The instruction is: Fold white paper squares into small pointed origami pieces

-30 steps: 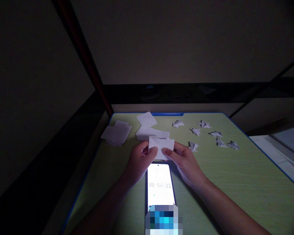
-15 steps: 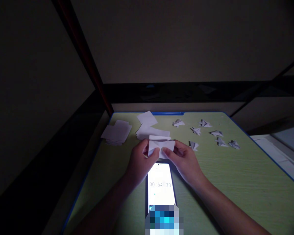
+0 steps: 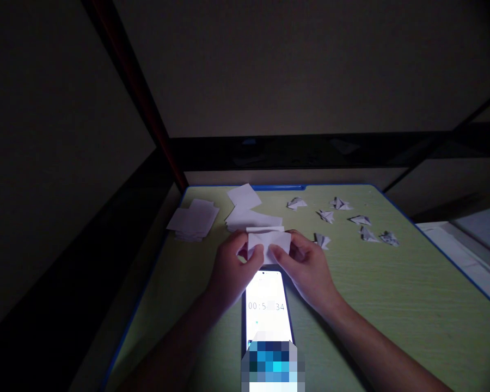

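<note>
A small folded white sheet of paper [image 3: 268, 240] is held up between both hands, just above the far end of the phone. My left hand [image 3: 234, 264] pinches its left side, thumb on the near face and fingers behind. On its right side, my right hand [image 3: 310, 267] grips it the same way, the two thumbs close together near the middle. The fingers behind the paper are partly hidden. Directly behind lies a spread of loose white sheets [image 3: 249, 218], and one squarish sheet [image 3: 244, 196] overlaps it at the back.
A lit phone [image 3: 267, 305] showing a running timer lies below my hands. A stack of white paper [image 3: 196, 218] sits at the table's back left. Several folded paper pieces [image 3: 325, 216] are scattered at the back right. The green table [image 3: 392, 294] has a blue edge, with walls behind.
My hands stay in almost the same place on the paper. The paper's near face looks flatter, its left-hand crease less visible. The view has shifted slightly, and the timer has advanced.
</note>
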Available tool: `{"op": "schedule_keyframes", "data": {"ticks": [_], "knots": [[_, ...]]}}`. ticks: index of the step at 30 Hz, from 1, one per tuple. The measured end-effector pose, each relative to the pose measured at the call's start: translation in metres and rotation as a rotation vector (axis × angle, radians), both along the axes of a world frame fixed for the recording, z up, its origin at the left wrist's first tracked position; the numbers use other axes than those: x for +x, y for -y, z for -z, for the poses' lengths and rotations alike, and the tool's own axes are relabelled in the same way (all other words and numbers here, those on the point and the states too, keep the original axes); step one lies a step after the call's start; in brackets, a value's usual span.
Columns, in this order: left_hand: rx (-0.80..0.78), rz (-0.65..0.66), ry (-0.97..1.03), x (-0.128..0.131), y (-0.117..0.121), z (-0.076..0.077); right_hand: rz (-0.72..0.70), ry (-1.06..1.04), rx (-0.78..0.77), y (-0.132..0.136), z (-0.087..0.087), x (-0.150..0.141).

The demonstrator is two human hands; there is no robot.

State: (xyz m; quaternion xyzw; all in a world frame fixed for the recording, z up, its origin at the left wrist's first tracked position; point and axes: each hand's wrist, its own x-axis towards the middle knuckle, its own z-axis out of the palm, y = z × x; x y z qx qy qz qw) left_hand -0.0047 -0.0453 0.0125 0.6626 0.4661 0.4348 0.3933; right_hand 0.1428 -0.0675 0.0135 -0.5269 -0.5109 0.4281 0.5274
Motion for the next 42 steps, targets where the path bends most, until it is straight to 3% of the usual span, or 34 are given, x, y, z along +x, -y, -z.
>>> {"op": "schedule_keyframes", "data": {"ticks": [8,19,29,38,42], "knots": [[0.275,-0.04,-0.277,-0.0018,0.0,-0.0009,0.016,0.098,0.062,-0.0003,-0.0036,0.0015],[0.46,-0.03,-0.335,-0.0017,0.0017,0.0019,0.068,0.28,0.24,-0.0003,-0.0045,0.0007],[0.34,-0.051,-0.242,0.0003,-0.0012,-0.0015,0.056,0.413,0.403,0.0042,-0.0018,0.0023],[0.363,-0.043,-0.213,0.0011,0.0006,-0.0029,0.059,0.404,0.357,0.0038,-0.0023,0.0014],[0.411,-0.097,-0.225,0.0003,0.0002,-0.0031,0.074,0.405,0.347,0.0029,-0.0033,0.0026]]}}
